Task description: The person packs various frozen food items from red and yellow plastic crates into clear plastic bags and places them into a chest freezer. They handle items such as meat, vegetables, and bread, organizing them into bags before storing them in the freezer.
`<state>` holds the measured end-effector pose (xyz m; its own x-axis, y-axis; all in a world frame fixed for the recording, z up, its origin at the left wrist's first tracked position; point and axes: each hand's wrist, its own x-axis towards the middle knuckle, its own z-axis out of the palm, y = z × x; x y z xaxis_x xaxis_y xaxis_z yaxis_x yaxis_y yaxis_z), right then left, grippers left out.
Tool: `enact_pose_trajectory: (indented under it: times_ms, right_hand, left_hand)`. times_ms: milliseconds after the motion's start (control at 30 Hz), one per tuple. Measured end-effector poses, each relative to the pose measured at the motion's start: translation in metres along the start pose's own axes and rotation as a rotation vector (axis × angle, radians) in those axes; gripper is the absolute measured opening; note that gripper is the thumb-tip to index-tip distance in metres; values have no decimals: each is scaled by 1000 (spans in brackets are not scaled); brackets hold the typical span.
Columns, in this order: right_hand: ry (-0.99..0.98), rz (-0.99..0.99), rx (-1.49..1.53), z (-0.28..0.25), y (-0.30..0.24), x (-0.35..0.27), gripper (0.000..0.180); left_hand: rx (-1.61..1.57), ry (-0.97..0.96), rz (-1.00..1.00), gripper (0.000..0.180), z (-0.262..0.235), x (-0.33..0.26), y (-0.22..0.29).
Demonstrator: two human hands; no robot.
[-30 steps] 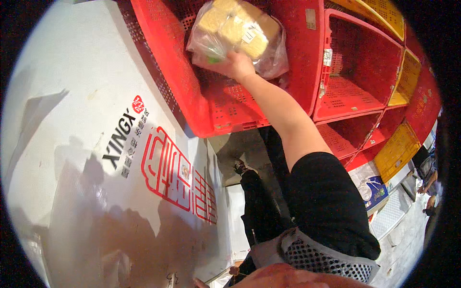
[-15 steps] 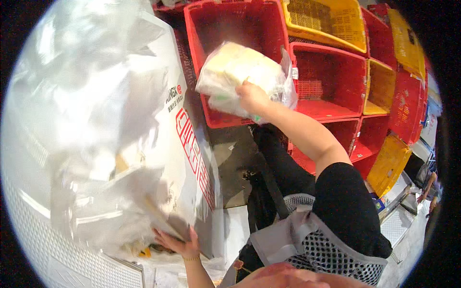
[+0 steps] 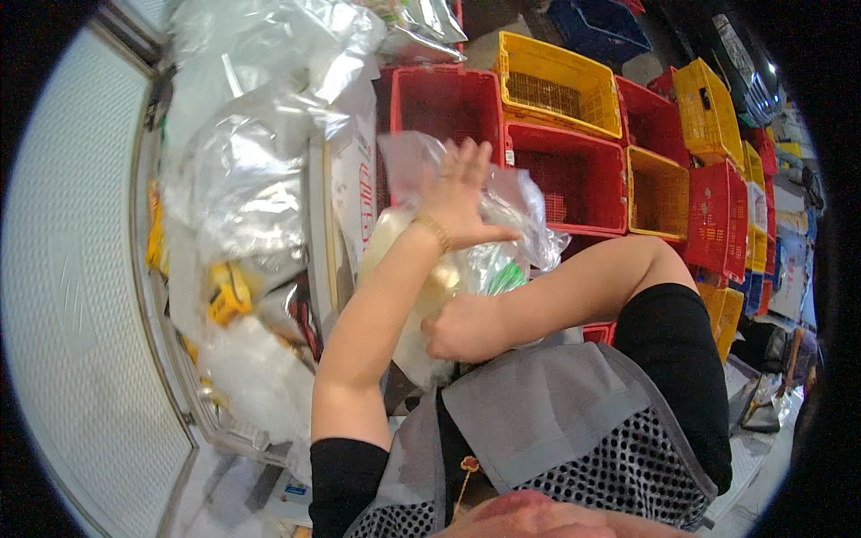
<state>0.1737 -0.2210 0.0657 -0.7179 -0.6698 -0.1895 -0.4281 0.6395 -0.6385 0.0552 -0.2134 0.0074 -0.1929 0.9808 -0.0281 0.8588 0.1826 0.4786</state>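
Close in front of my body is a clear plastic bag (image 3: 529, 215) with pale yellow contents and a patch of green. What the contents are, I cannot make out. My left hand (image 3: 457, 193) lies over the upper part of the bag, its fingers spread. Lower down, my right hand (image 3: 466, 327) is closed in a fist around the bag's near side. My forearms and hands hide much of the bag's middle.
Beyond the bag stand a red crate (image 3: 447, 73), a yellow crate (image 3: 558, 47) and several others to the right. At left, a white chest (image 3: 316, 224) holds loose clear plastic sheeting (image 3: 247, 166) and a yellow object (image 3: 229, 291). A white textured panel (image 3: 76, 260) rises farther left.
My right hand has drawn the bag from over the red crate towards my body. My left hand has left the white chest and come onto the bag. The view has shifted.
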Motion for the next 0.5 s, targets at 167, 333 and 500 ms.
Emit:
enact_pose_trajectory:
  times_ms: [167,333,500]
  right_hand:
    - [-112,-157,-64,35,-90,17,14]
    - [-133,-180,-98,47,-125,16,15]
    - [-175,-136,-30,24,-108,32,18]
  left_hand:
    - [24,-326,-173,27,-30,-60,-14]
    - [-986,1390,-824,19,-212,-220,-101]
    - [-253,1505,-961,29,-275,-409,-71]
